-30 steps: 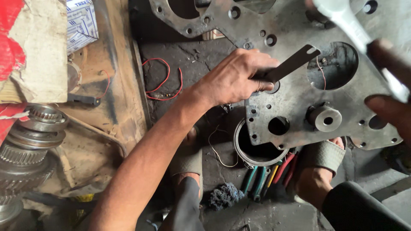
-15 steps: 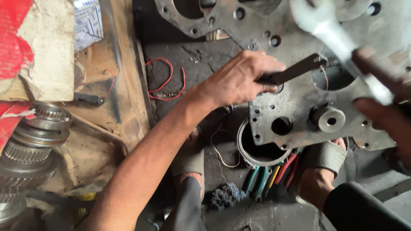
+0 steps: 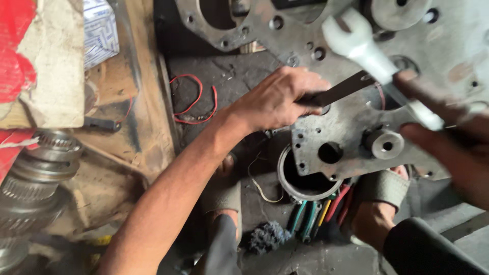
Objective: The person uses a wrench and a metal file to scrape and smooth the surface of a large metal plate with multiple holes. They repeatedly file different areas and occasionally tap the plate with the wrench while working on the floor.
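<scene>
Head view:
Left hand (image 3: 277, 99): fingers curled tight around one end of a flat dark metal bar (image 3: 342, 89); the bar slants up to the right across the plate.
Right hand (image 3: 448, 137): blurred at the right edge, fingers closed on the handle of a pale open-ended wrench (image 3: 368, 51); the wrench head is raised over the plate's upper part.
Metal plate (image 3: 351, 140): large, grey, full of holes, lying on the dark floor under both hands.
Metal ring (image 3: 290, 186): round, just under the plate's lower left corner.
Pliers (image 3: 313, 216): coloured handles, on the floor below the ring.
Red wire (image 3: 196, 104): looped, left of the left hand.
Gears (image 3: 30, 183): stacked at the far left.
</scene>
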